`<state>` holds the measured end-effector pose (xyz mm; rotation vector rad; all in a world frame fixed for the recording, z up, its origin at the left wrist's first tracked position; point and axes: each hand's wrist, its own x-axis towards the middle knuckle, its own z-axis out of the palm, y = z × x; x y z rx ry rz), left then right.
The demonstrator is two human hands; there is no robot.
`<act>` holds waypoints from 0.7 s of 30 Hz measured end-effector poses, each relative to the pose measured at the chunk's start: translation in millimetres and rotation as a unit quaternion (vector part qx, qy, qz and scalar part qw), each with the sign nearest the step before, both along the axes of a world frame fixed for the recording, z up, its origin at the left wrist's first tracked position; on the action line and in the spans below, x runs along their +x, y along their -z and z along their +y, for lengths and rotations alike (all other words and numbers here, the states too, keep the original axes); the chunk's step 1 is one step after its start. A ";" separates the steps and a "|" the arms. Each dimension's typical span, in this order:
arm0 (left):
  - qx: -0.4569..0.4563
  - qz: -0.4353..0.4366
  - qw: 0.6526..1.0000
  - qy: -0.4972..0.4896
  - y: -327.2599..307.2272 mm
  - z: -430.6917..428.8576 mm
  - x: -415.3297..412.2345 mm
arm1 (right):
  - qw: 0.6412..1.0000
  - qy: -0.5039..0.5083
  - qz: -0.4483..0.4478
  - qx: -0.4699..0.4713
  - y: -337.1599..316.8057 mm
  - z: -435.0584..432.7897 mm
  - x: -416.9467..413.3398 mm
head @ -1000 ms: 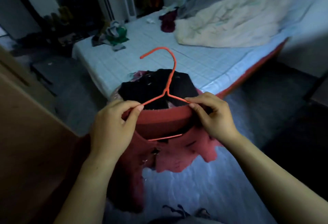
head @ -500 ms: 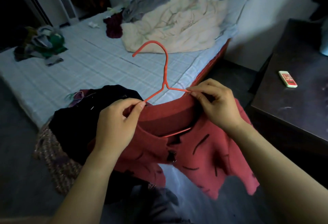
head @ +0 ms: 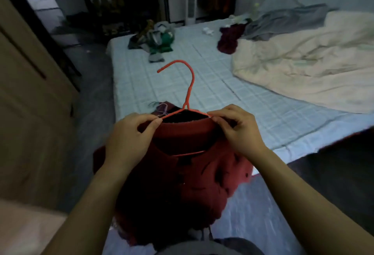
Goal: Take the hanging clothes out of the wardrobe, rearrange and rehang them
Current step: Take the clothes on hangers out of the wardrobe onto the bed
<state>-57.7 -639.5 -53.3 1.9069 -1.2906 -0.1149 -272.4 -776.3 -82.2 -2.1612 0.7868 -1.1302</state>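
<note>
A red sweater (head: 194, 182) with dark flecks hangs on an orange wire hanger (head: 189, 86) in front of me, the hook pointing up and left. My left hand (head: 129, 141) pinches the sweater's neckline and the hanger's left shoulder. My right hand (head: 236, 131) pinches the neckline and the hanger's right shoulder. The hanger's lower bar shows through the neck opening. Behind the collar a dark garment is mostly hidden.
The bed (head: 222, 93) with a pale checked sheet lies ahead. On it are a cream duvet (head: 303, 62), a grey cloth (head: 283, 22), a maroon garment (head: 230, 40) and a green clothes pile (head: 159, 40). A wooden wardrobe door (head: 30, 113) stands at left.
My view has swung back to the left, so the dark side table is gone and the wardrobe door shows again. Both hands keep their pinch on the sweater's neckline and hanger.
</note>
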 end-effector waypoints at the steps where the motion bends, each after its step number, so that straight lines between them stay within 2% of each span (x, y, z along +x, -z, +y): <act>1: 0.010 -0.009 1.000 -0.010 3.3 -6.4 10.3 | 1.000 -0.012 0.002 0.004 3.2 -10.7 11.4; 7: 0.087 -0.077 0.991 -0.066 22.5 -73.8 57.2 | 0.998 -0.036 0.043 0.028 21.9 -88.0 67.9; 11: 0.165 -0.091 0.977 -0.101 53.9 -119.4 78.8 | 0.990 -0.055 0.125 0.038 49.6 -140.2 97.2; 15: 0.232 -0.079 0.958 -0.150 89.7 -143.1 71.5 | 0.955 -0.128 0.265 0.043 77.4 -178.4 116.6; 21: 0.310 -0.028 0.924 -0.223 141.4 -130.0 33.2 | 0.908 -0.249 0.336 0.014 102.8 -185.4 128.7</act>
